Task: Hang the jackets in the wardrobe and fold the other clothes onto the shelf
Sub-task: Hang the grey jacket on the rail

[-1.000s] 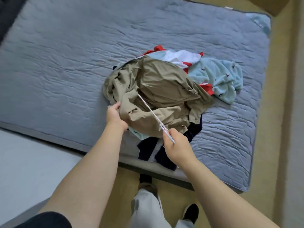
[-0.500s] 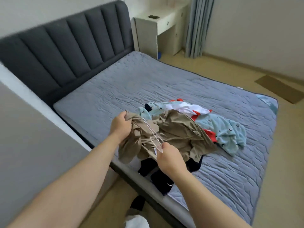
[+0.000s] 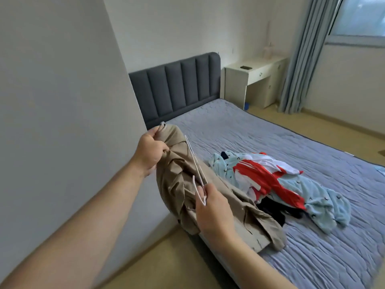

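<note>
Just above the bed's (image 3: 260,130) near left edge, a person's left hand (image 3: 151,152) gripped the bunched top of a khaki jacket (image 3: 177,184), its tail resting on the mattress. The right hand (image 3: 212,207) pinched a white hanger (image 3: 196,172) against the cloth. Other clothes (image 3: 277,180) lay heaped just right of it.

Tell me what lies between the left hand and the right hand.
In the head view, bunched fabric of the khaki jacket, gripped by the left hand, and the thin white hanger, held by the right hand, span that stretch.
</note>
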